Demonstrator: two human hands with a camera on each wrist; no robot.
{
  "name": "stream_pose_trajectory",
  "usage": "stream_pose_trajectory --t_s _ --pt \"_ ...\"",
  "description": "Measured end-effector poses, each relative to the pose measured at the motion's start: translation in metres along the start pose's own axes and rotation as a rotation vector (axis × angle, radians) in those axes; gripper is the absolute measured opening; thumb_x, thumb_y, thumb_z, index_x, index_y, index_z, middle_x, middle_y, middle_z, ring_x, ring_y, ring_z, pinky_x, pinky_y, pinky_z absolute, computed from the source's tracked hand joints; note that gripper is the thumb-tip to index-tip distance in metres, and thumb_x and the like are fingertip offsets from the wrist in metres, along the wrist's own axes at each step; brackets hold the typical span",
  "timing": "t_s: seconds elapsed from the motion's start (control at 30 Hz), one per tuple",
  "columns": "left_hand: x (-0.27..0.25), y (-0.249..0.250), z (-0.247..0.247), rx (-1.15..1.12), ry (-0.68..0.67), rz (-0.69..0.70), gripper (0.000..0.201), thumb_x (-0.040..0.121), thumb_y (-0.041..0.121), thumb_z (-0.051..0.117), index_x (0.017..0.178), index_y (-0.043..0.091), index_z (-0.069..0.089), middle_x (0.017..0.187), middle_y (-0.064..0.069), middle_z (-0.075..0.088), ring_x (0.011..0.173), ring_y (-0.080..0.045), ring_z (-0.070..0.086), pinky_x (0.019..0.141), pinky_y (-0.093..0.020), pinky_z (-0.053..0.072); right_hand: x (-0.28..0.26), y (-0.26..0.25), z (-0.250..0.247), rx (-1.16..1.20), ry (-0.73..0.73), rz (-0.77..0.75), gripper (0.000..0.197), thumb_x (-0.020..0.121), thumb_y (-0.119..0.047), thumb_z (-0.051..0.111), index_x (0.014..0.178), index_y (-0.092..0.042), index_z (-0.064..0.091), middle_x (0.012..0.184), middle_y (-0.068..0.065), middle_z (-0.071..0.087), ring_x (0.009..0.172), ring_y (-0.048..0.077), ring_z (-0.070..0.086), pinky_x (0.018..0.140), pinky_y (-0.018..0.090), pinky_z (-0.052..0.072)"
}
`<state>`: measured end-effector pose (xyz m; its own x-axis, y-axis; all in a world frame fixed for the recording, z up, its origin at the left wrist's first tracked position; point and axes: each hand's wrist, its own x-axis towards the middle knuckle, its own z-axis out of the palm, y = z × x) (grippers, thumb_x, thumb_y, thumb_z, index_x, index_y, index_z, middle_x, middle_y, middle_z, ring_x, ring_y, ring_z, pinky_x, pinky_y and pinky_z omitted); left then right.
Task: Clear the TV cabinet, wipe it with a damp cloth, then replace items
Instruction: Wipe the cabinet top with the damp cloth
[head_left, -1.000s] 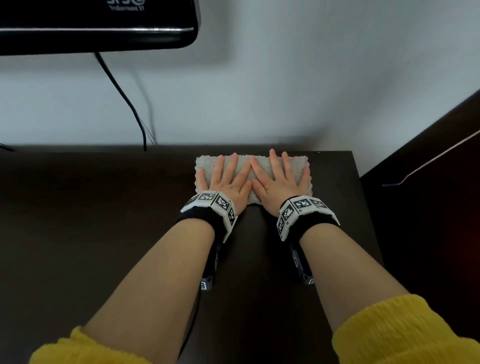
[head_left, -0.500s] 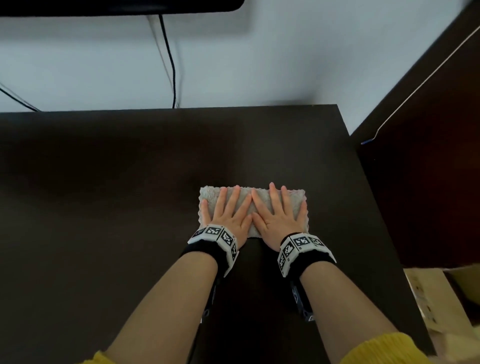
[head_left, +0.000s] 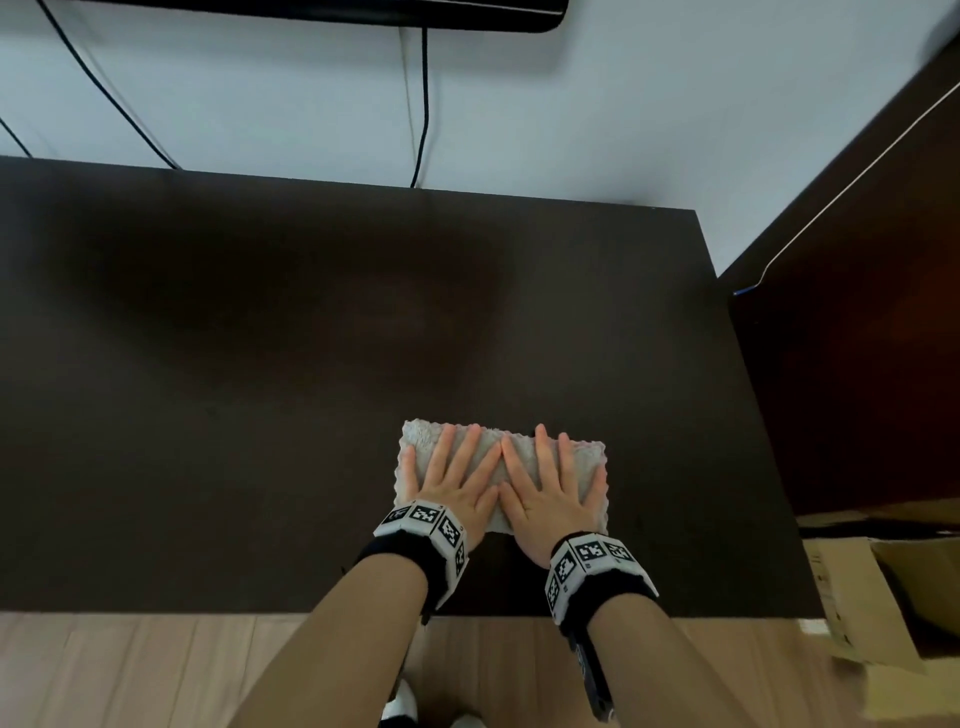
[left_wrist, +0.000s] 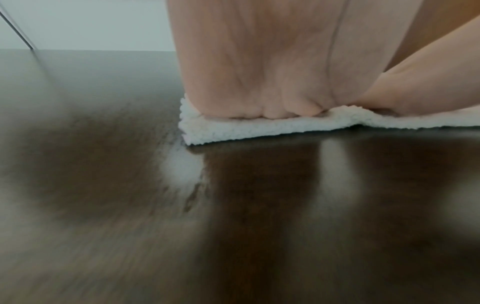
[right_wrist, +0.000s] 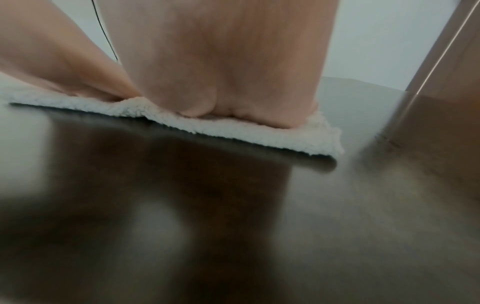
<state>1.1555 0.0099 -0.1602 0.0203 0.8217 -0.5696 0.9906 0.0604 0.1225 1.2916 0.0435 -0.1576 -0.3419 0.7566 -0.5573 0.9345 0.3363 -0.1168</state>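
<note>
The TV cabinet (head_left: 311, 364) top is bare of items; clearing is judged done. The cloth (head_left: 519, 452) lies folded near the front edge, pressed flat under the left hand (head_left: 457, 488) and right hand (head_left: 550, 493), fingers (head_left: 540, 447) extended, grasping nothing. Wiping is under way; replacing remains.

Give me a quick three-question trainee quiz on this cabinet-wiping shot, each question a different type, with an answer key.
1. True or false: both hands press flat on the cloth.
2. Where on the cabinet top is the cloth? A) by the back wall B) near the front edge, right of middle C) far left corner
3. Fill in: the box to the right of the cabinet is made of ____.

Key: 1 true, left hand and right hand lie side by side; 2 B; 3 cardboard.
</note>
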Motion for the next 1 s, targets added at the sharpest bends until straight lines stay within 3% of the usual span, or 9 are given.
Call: stream_pose_trajectory --t_s 0.13,0.23,0.4,0.6,0.63,0.7,0.73,0.83,1.0 --pt "-0.028 0.002 0.020 0.019 -0.024 0.029 0.058 0.080 0.055 -0.020 0.131 0.032 -0.035 0.153 0.003 -0.034 0.141 -0.023 -0.031 0.112 -0.060 -0.013 -0.028 -0.005 0.019 -0.014 -0.032 -0.015 0.058 0.096 -0.053 0.010 0.143 -0.043 -0.024 0.153 -0.002 -0.034 0.138 0.024 -0.035 0.106 0.062 -0.018" --pt "-0.042 0.001 0.030 -0.034 -0.042 0.031 0.069 0.071 0.054 -0.023 0.136 0.031 -0.032 0.147 0.006 -0.038 0.133 -0.018 -0.038 0.111 -0.059 -0.016 -0.042 -0.009 0.030 -0.036 -0.046 -0.043 0.069 0.075 -0.058 -0.012 0.141 -0.043 -0.027 0.153 -0.001 -0.035 0.128 0.021 -0.042 0.103 0.060 -0.021" --pt "-0.052 -0.013 0.035 -0.043 -0.011 0.048 0.074 0.059 0.050 -0.030 0.130 0.032 -0.034 0.136 0.010 -0.043 0.133 -0.015 -0.036 0.113 -0.056 -0.014 -0.044 -0.022 0.026 -0.010 -0.129 -0.047 0.062 0.097 -0.053 0.015 0.142 -0.043 -0.027 0.151 0.000 -0.038 0.130 0.023 -0.042 0.105 0.063 -0.018" --pt "-0.064 -0.058 0.040 -0.056 0.021 0.026 0.072 0.063 0.052 -0.027 0.133 0.035 -0.031 0.139 0.012 -0.040 0.130 -0.012 -0.036 0.112 -0.053 -0.013 -0.036 -0.070 0.023 -0.001 -0.137 -0.063 0.059 0.098 -0.053 0.012 0.142 -0.044 -0.026 0.151 0.000 -0.037 0.139 0.027 -0.034 0.106 0.062 -0.017" --pt "-0.066 -0.071 0.041 -0.045 0.032 0.013 0.072 0.069 0.053 -0.022 0.139 0.035 -0.025 0.146 0.010 -0.032 0.136 -0.013 -0.030 0.114 -0.054 -0.007 -0.033 -0.082 0.023 -0.006 -0.139 -0.069 0.059 0.098 -0.053 0.013 0.142 -0.044 -0.026 0.152 0.000 -0.037 0.139 0.027 -0.034 0.106 0.063 -0.017" --pt "-0.077 -0.097 0.036 -0.106 -0.052 -0.070 0.068 0.086 0.054 -0.002 0.149 0.030 0.006 0.159 0.003 0.013 0.145 -0.019 0.001 0.110 -0.056 0.011 -0.027 -0.108 0.023 -0.017 -0.134 -0.081 0.060 0.098 -0.053 0.013 0.142 -0.044 -0.026 0.152 0.000 -0.037 0.139 0.027 -0.034 0.106 0.063 -0.017" --pt "-0.079 -0.111 0.037 -0.112 -0.015 -0.076 0.065 0.089 0.052 0.002 0.148 0.029 0.013 0.156 0.002 0.025 0.144 -0.020 0.009 0.108 -0.056 0.014 -0.024 -0.123 0.024 -0.021 -0.124 -0.087 0.059 0.098 -0.053 0.013 0.141 -0.044 -0.026 0.152 0.000 -0.036 0.139 0.027 -0.033 0.106 0.063 -0.017" --pt "-0.082 -0.159 0.041 -0.046 0.027 -0.051 0.075 0.069 0.056 -0.020 0.140 0.034 -0.026 0.152 0.009 -0.029 0.142 -0.017 -0.025 0.112 -0.055 -0.011 -0.013 -0.170 0.024 -0.037 -0.098 -0.114 0.057 0.098 -0.053 0.011 0.142 -0.044 -0.024 0.153 -0.001 -0.034 0.140 0.026 -0.032 0.107 0.062 -0.016" --pt "-0.106 -0.244 0.034 -0.097 0.005 -0.123 0.057 0.099 0.048 0.008 0.145 0.035 -0.024 0.154 0.007 -0.031 0.142 -0.019 -0.029 0.114 -0.056 -0.012 0.010 -0.260 0.026 -0.073 -0.093 -0.159 0.057 0.098 -0.054 0.012 0.143 -0.045 -0.022 0.154 -0.001 -0.033 0.141 0.026 -0.030 0.108 0.064 -0.016"
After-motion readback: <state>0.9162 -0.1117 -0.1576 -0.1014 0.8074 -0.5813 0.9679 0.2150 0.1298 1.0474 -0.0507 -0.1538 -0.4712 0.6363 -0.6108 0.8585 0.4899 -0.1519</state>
